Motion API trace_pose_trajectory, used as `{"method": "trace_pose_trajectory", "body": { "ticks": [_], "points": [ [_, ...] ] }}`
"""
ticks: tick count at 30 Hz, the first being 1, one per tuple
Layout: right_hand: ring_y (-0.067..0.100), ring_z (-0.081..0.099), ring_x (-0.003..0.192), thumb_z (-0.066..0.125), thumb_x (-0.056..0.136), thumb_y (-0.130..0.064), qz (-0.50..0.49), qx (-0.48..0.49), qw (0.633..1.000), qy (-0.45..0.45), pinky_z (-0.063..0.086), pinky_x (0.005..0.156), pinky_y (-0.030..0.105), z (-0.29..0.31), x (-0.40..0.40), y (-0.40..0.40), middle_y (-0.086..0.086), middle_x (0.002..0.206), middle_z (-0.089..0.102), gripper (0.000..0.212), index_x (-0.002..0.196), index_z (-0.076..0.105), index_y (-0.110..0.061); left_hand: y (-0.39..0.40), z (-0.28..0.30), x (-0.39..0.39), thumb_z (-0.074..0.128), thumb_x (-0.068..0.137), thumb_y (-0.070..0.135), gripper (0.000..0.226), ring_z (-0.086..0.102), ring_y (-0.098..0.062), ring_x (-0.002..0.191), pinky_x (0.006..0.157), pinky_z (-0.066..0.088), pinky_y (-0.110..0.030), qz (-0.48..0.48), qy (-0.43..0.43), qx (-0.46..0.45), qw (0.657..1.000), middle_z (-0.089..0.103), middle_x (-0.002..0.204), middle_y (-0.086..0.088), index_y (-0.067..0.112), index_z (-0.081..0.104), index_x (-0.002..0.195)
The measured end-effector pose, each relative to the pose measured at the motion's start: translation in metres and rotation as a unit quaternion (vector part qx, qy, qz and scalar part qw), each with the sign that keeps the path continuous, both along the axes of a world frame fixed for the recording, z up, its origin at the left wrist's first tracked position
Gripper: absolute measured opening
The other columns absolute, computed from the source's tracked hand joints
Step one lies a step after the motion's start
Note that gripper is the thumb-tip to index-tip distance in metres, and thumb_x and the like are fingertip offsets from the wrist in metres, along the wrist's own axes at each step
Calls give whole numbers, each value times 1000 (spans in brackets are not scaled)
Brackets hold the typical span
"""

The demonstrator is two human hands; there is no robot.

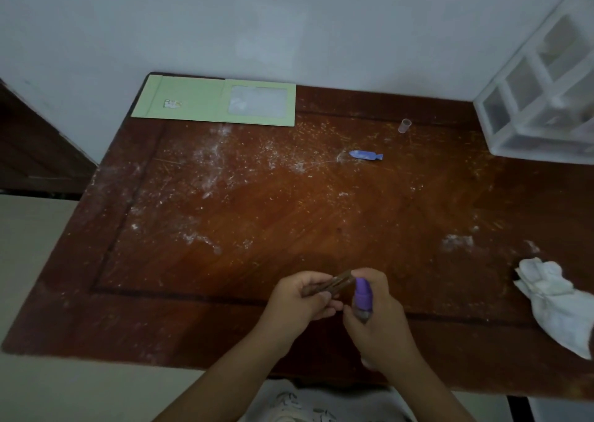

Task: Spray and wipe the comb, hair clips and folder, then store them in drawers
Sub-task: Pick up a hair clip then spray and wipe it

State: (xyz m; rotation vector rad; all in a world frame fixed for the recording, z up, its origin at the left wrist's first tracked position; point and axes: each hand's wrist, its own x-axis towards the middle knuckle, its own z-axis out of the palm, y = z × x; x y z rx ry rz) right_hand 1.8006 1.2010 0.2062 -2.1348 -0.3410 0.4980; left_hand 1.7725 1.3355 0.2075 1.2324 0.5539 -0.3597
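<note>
Head view showed us gripping a brown hair clip (328, 286) in our left hand (302, 299), fingers curled round it above the near edge of the wooden table (289, 203), while our right hand (376, 312) was wrapped round a small purple spray bottle (363, 298) with a finger on its top, nozzle almost touching the clip. We judged the spraying step was in hand. At such close range the mist could have missed the clip and wetted our fingers instead, and a damp clip pinched that lightly might have slipped onto the dusty tabletop and picked up grit again. We counted one clip in hand and one blue hair clip (366, 155) lying far back on the table, one green folder (193, 103) at the far left corner, one white cloth (556, 299) crumpled at the right edge, one small clear cap (405, 126) standing near the back, and one clear drawer unit (546, 93) at the far right. We could not find a comb.
</note>
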Motion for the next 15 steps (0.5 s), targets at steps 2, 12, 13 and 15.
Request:
{"method": "trace_pose_trajectory", "body": {
  "ticks": [2,12,13,15],
  "points": [
    [-7,51,57,59,79,7,-12,19,1000,14,40,51,9,0,-1,-3,-4,66,47,50,91,38,-37,0,0,-1,43,89,-8,25,66,-3,60,60,53,-12,3,2,0,1000,64,84,-5,10,59,95],
    [12,54,58,67,74,6,-79,74,993,42,52,66,44,-1,1,-16,3,74,52,62,102,39,-42,6,0,-4,54,85,-3,21,69,-6,71,62,53,-15,52,35,8,998,71,79,-2,13,66,86],
    [13,55,61,68,73,4,-83,79,993,43,54,68,43,-2,1,-19,0,80,52,66,103,39,-46,7,-1,-5,57,84,0,19,69,-6,75,66,52,-16,50,34,30,998,73,78,2,15,68,86],
    [14,57,68,70,73,2,-88,93,991,31,54,69,32,-5,1,-22,-6,90,52,75,106,40,-58,8,-2,-6,62,82,7,17,66,-7,86,76,49,-18,36,25,75,996,73,84,5,23,69,83]
  ]
}}
